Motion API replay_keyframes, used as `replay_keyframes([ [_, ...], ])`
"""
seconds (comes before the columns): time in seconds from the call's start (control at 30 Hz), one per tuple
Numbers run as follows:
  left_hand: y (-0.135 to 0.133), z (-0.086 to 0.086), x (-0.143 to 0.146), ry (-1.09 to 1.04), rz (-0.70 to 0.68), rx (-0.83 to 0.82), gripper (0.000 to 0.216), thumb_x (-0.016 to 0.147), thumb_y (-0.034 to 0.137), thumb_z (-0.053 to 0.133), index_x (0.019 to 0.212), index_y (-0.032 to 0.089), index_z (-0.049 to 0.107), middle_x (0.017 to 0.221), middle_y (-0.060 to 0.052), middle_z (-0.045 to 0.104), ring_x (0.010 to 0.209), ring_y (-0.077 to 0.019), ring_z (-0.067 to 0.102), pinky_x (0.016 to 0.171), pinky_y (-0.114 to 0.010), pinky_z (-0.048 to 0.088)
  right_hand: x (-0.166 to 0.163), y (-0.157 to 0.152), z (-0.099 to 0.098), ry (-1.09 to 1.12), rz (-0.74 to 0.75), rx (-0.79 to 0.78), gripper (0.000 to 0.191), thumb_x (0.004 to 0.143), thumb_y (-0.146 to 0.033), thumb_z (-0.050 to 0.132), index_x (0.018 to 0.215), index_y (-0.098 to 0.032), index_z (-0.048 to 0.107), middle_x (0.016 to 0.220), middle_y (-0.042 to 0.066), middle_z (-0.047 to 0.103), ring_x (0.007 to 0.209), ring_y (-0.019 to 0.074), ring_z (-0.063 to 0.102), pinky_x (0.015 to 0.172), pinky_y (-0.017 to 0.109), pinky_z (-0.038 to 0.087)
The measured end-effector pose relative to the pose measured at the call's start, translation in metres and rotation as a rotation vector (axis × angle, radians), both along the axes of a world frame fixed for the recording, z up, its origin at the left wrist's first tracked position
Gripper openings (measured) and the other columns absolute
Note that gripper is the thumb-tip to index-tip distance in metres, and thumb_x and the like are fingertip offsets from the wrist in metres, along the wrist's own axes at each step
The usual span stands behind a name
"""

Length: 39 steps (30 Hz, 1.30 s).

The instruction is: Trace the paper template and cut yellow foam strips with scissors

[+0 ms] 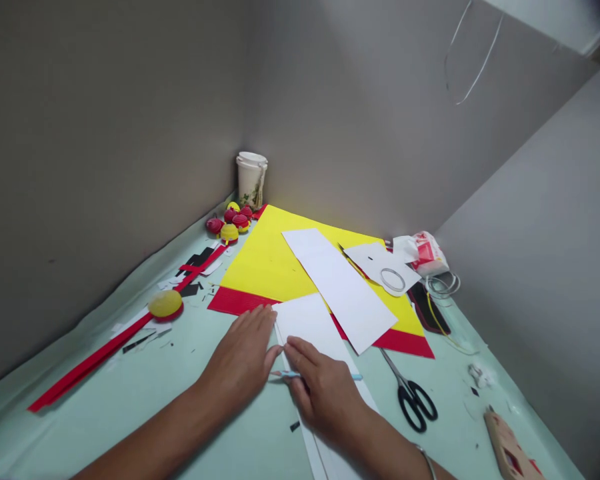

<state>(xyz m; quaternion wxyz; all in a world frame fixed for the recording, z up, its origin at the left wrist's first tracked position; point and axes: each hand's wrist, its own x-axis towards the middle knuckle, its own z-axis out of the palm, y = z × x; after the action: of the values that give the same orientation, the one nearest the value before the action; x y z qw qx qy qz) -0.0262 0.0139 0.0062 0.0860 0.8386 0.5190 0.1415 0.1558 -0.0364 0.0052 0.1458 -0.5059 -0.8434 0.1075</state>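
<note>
A long white paper strip (pixel 307 317) lies lengthwise in front of me, with a narrow folded flap along its left edge. My left hand (pixel 245 347) rests flat at the strip's far left corner, fingers stretched out and together. Against the same edge, a little nearer to me, my right hand (pixel 327 387) presses down with bent fingers. It holds a light blue pencil (pixel 283 375) crosswise, the sharpened tip pointing left and the other end showing past the hand. Both thumbs come close together over the fold.
Beyond lie a yellow sheet (pixel 253 257) with red borders, another white strip (pixel 340 287) and a tape roll (pixel 393 280). Black-handled scissors (pixel 416 403) and a beige tool (pixel 510 447) are at right. Left are a red strip (pixel 95 360) with a yellow-red lantern (pixel 165 305); a white cup (pixel 251 180) stands behind.
</note>
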Motion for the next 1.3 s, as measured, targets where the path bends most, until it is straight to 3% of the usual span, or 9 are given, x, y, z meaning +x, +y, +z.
replay_keyframes([
  [0.23,0.001,-0.002,-0.003,0.071,-0.051,0.099,0.047,0.089,0.028,0.046,0.132,0.008,0.053,0.143,-0.018,0.047,0.132,-0.0323,0.043,0.107,-0.050,0.038,0.001,0.001,-0.003,0.042,0.013,0.017,0.053,0.083,-0.019,0.052,0.136,-0.019,0.050,0.141,0.009,0.053,0.116,0.0240,0.060,0.093,0.037,0.053],
  [0.53,0.001,-0.017,-0.002,0.076,-0.077,0.130,0.045,0.093,0.029,0.036,0.130,0.011,0.055,0.139,-0.017,0.053,0.132,-0.0294,0.044,0.108,-0.047,0.035,0.001,0.001,-0.006,0.082,0.016,0.040,0.052,0.082,-0.020,0.055,0.133,-0.019,0.053,0.138,0.009,0.055,0.115,0.0247,0.061,0.096,0.037,0.052],
  [0.8,0.000,-0.008,0.000,0.166,-0.105,0.079,0.047,0.093,0.025,0.036,0.133,0.007,0.053,0.139,-0.020,0.051,0.131,-0.0322,0.045,0.107,-0.048,0.035,0.002,0.001,-0.004,0.134,0.018,0.038,0.047,0.083,-0.020,0.053,0.130,-0.022,0.056,0.135,0.005,0.058,0.113,0.0213,0.063,0.097,0.033,0.051],
  [1.3,0.001,-0.008,-0.001,0.135,-0.092,0.061,0.048,0.092,0.026,0.036,0.132,0.008,0.053,0.140,-0.019,0.050,0.130,-0.0311,0.046,0.107,-0.047,0.036,0.002,0.001,-0.004,0.136,0.028,0.050,0.048,0.083,-0.018,0.053,0.131,-0.023,0.055,0.136,0.006,0.058,0.112,0.0209,0.063,0.095,0.032,0.052],
])
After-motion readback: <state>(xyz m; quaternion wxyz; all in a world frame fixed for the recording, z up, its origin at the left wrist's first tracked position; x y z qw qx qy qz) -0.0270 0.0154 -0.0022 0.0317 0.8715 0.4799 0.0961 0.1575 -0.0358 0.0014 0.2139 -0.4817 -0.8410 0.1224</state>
